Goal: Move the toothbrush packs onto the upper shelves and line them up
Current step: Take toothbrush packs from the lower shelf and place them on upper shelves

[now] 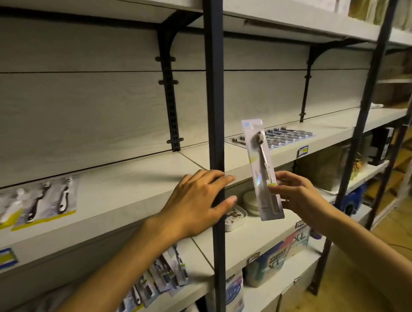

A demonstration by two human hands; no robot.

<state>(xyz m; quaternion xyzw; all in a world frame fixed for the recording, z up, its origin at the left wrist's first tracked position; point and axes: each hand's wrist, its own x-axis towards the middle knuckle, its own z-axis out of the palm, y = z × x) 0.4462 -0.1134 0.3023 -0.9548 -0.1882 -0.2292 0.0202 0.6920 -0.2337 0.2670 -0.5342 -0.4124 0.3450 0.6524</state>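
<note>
My right hand [294, 194] pinches a single toothbrush pack [262, 167] by its lower half and holds it upright in front of the upper shelf [135, 182]. My left hand [197, 203] rests with straight fingers on that shelf's front edge, beside the dark upright post [216, 108]. A row of toothbrush packs [277, 137] lies flat on the upper shelf to the right of the post. Three more packs [34, 203] lie at the shelf's far left. On the lower shelf, several packs [156, 278] lie overlapping under my left forearm.
Black brackets [170, 98] run up the back panel. White bowls [250, 202] and a small tin [234, 217] sit on the shelf below. Boxed goods [273, 261] stand lower down. A second dark post [363, 116] stands at the right, with wooden floor beyond.
</note>
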